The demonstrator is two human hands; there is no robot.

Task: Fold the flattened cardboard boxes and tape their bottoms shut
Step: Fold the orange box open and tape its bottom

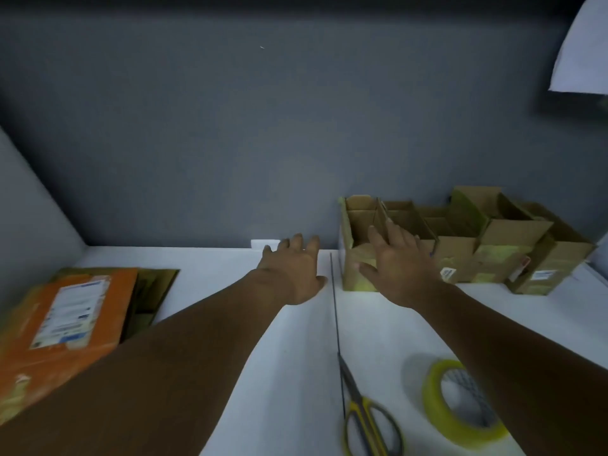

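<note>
Several folded brown cardboard boxes (460, 245) stand in a row at the back right of the white table (230, 324), open tops up. My right hand (398, 268) is spread open over the front of the leftmost box (357, 225), touching or just off it. My left hand (292, 268) hovers open over the table, just left of that box, holding nothing. A stack of flattened boxes (72, 324), the top one orange with a white label, lies at the left. A roll of yellowish tape (460, 403) and yellow-handled scissors (365, 413) lie at the front right.
A grey wall (263, 126) rises right behind the table, and a side wall closes the left. A small white block (263, 244) sits at the wall's foot. A dark seam (335, 307) runs front to back across the table. A white sheet (582, 54) hangs at the top right.
</note>
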